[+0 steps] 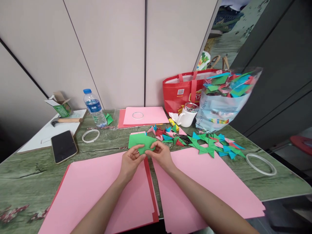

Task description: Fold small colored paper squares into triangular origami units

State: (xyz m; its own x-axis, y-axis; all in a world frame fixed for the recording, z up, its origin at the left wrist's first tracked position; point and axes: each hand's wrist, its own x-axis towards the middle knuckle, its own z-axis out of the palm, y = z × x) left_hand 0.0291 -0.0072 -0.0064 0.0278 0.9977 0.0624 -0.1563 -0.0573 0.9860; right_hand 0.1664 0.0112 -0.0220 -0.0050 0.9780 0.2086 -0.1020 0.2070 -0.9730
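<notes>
A small piece of green paper (145, 145) is pinched between my two hands, just above the gap between two stacks of sheets. My left hand (131, 159) grips its left side with thumb and fingers. On the opposite side my right hand (162, 155) pinches it too. Behind it lies a small pile of paper squares (133, 140), green on top; the two greens partly merge, so the held piece's exact outline is hard to tell. Large pink sheets (102, 185) with red ones beneath lie under my left forearm, and more pink sheets (207, 182) under my right.
Folded paper pieces (206, 148) spread to the right, near a white mug (187, 117), a plastic bag of folded paper (216, 107) and a red bag (175, 92). At left are a phone (63, 146), a hammer (69, 120), a water bottle (95, 109) and a white ring (91, 136).
</notes>
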